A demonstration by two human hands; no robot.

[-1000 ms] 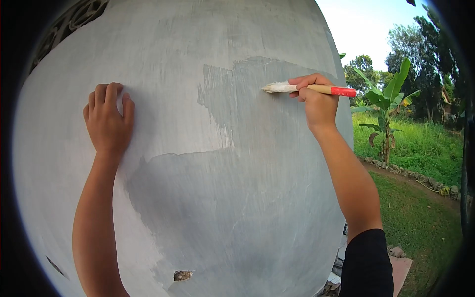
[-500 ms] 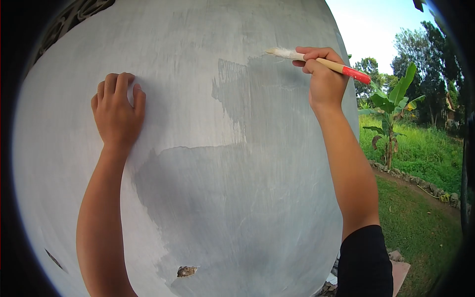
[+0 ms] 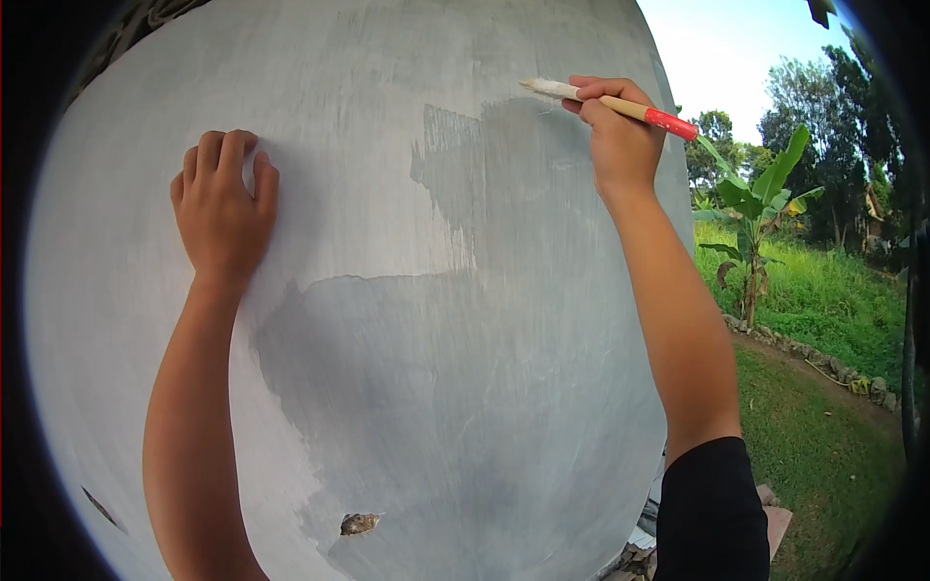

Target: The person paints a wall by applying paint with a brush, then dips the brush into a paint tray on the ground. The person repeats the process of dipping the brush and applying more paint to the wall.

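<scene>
A pale, whitish wall (image 3: 358, 223) fills most of the view, with a darker, wet-looking grey patch (image 3: 417, 387) over its middle and right. In my right hand (image 3: 625, 136) is a paintbrush (image 3: 620, 107) with a wooden handle and a red end. Its white bristles point left and lie at the upper edge of the grey patch; whether the tips touch the wall is hard to tell. My left hand (image 3: 225, 203) rests against the lighter part of the wall at the left, fingers bent and thumb apart, holding nothing.
Low on the wall is a small chipped hole (image 3: 359, 524), and a dark slit (image 3: 102, 506) shows at lower left. Beyond the wall's right edge stand a banana plant (image 3: 756, 208), grass (image 3: 804, 426) and a row of stones (image 3: 823, 363). Rubble (image 3: 635, 562) lies at the wall's foot.
My right hand and the paintbrush have shifted slightly left and up in view. The whole scene has also drifted a little up and left. My left hand keeps its place on the wall.
</scene>
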